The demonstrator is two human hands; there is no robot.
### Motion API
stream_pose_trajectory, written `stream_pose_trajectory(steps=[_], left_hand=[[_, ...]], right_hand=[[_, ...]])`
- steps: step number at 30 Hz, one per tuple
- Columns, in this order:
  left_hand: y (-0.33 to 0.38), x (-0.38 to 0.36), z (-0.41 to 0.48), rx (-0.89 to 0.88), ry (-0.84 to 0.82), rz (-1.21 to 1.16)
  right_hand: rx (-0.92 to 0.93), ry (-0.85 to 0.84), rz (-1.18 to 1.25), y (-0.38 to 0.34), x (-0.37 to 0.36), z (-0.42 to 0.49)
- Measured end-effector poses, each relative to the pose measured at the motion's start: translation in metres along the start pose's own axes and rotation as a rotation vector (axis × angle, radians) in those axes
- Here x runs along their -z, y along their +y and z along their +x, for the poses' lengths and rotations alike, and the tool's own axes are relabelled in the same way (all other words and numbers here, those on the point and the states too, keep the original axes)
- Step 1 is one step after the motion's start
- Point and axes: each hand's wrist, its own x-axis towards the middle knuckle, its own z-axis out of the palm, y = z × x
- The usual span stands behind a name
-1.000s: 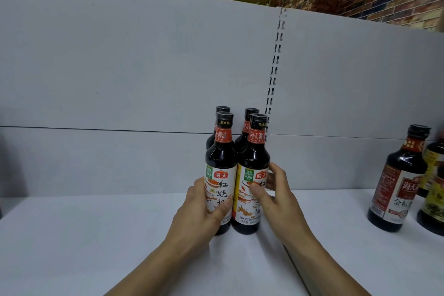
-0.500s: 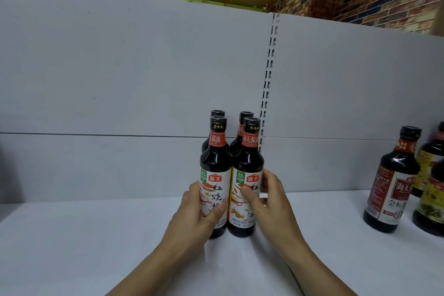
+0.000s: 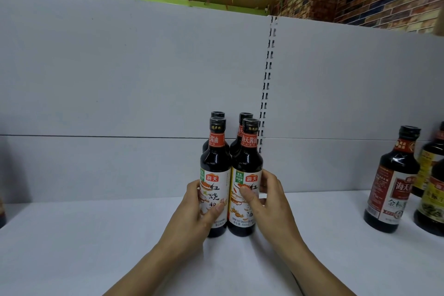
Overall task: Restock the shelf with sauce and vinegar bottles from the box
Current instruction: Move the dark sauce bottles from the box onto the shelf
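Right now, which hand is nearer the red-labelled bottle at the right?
Right. The right hand, gripping the yellow-edged bottle, is left of the red-labelled bottle; the left hand is farther left.

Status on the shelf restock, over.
Left hand grips front-left bottle, right hand grips front-right bottle. Both upright on shelf, rear pair behind. Other bottles far right, well apart.

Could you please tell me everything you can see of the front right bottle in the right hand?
The front right bottle is dark and glossy, seemingly glass, with a black cap, a red neck band bearing white characters, and a white label edged yellow that reads "dark soy sauce". It stands upright on the white shelf, touching the front left bottle, with another bottle behind. The right hand grips it around the label, thumb across the front.
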Motion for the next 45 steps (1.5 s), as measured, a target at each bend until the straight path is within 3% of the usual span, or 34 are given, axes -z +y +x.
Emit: stream_pose_trajectory(steps=[25, 35, 45], left_hand=[[0.003, -0.003, -0.006, 0.007, 0.058, 0.028], [0.042, 0.011, -0.016, -0.070, 0.216, 0.122], [0.074, 0.010, -0.063, -0.118, 0.426, 0.214]], right_hand=[[-0.010, -0.020, -0.030, -0.006, 0.004, 0.000], [0.306, 0.160, -0.186, -0.028, 0.025, -0.015], [0.462, -0.140, -0.093, -0.074, 0.015, -0.038]])
